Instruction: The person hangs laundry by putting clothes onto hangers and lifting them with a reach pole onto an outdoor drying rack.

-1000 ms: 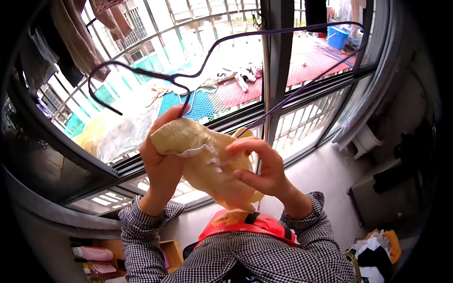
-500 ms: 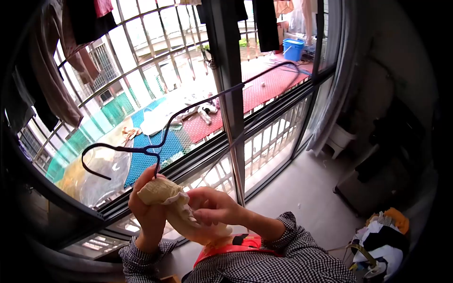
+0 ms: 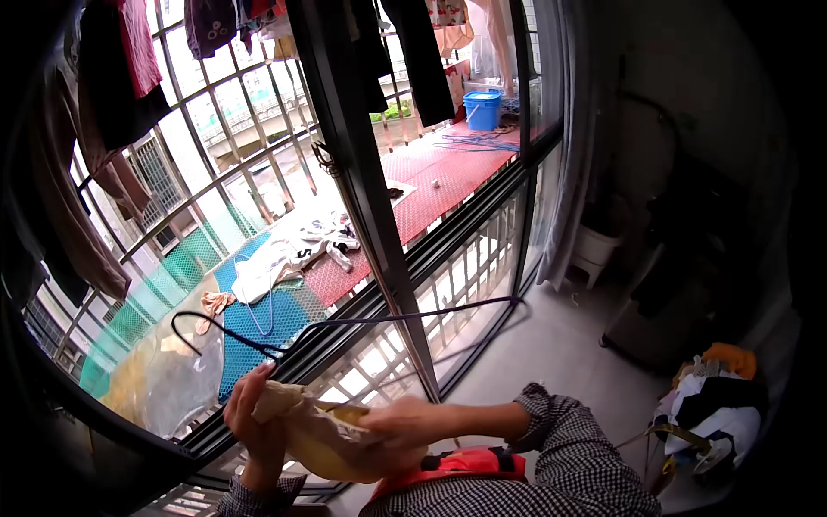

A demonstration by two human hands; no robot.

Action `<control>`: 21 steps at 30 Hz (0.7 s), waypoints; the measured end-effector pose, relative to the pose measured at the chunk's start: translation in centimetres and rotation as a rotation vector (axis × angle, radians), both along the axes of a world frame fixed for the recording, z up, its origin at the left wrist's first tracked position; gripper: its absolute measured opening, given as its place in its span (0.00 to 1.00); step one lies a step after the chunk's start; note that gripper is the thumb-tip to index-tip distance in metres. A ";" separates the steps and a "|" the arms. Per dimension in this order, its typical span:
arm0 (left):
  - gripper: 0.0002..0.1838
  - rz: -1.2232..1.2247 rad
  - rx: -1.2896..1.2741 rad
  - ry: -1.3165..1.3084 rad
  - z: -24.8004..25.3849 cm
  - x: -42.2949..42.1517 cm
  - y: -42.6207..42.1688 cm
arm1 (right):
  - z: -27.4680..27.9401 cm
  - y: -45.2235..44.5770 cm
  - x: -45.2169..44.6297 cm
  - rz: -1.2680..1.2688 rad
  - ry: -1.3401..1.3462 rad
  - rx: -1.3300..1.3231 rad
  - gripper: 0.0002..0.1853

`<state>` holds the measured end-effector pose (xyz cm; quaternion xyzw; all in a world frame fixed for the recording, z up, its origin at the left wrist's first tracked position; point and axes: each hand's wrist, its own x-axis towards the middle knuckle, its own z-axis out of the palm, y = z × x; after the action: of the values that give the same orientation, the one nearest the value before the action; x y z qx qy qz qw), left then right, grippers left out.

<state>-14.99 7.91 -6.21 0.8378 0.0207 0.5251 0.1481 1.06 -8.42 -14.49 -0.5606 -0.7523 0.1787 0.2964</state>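
My left hand (image 3: 251, 422) is closed around a cream garment (image 3: 323, 448), its fingers near the neck of a dark clothes hanger (image 3: 379, 318). The hanger's hook sticks out to the left, and one long arm stretches right across the window frame. Part of the hanger is hidden behind the hand and cloth. My right hand (image 3: 405, 431) is at the garment's folds, with its fingertips partly covered by the fabric. The cream cloth hangs bunched in front of my checked sleeves and a red item (image 3: 469, 463) at my waist.
Beyond the sliding window frame (image 3: 362, 181), a barred balcony holds a white garment (image 3: 293, 254) on mats and a blue bucket (image 3: 482, 111). Dark clothes (image 3: 418, 60) hang above. At right are a grey curtain (image 3: 564, 146), a white stool-like container (image 3: 596, 250) and a clothes pile (image 3: 715, 405).
The hanger's long arm has swung down from pointing up and right to nearly level. Both hands and the garment sit lower in view, and more of the cream cloth is spread out.
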 end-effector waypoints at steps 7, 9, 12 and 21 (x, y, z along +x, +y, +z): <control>0.20 0.197 0.359 0.040 0.7 -2.0 2.8 | 5.2 -5.2 5.6 -0.373 -0.406 0.609 0.07; 0.21 0.180 0.414 0.010 0.6 -2.5 3.9 | 5.6 -5.8 5.9 -0.353 -0.449 0.622 0.09; 0.25 0.205 0.482 0.106 -0.4 -3.6 6.0 | 6.7 -6.9 6.8 -0.361 -0.504 0.615 0.12; 0.24 0.172 0.544 0.135 -3.5 -3.9 6.9 | 8.5 -7.9 8.6 -0.252 -0.392 0.573 0.14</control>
<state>-18.84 14.79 -9.66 0.8749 -0.0400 0.4651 -0.1289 9.70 -16.30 -5.96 -0.5667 -0.7392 -0.1881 0.3115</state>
